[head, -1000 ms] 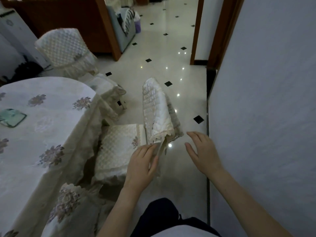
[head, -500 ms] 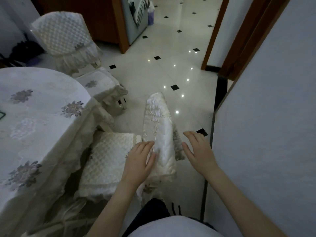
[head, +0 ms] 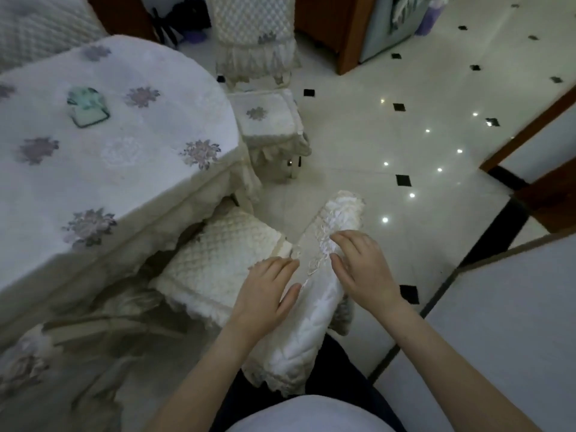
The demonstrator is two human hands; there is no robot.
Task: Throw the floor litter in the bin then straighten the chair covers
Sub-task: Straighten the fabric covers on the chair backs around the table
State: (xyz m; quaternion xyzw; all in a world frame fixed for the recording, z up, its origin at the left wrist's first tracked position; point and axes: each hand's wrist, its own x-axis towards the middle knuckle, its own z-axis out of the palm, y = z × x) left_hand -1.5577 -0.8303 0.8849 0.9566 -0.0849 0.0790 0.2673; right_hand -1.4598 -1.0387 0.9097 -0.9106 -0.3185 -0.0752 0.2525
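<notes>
Hands, two, both on the one backrest cover (head: 314, 310) just beside the surface (head: 109, 169): left hand (head: 266, 294) fingers flat together against it, right hand (head: 366, 271) fingers loosely bent on top. Two covered chairs (head: 215, 266) (head: 266, 118) sit beside that surface.

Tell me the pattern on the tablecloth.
The tablecloth is white with scattered purplish-grey flower motifs, shown best in the head view.
</notes>
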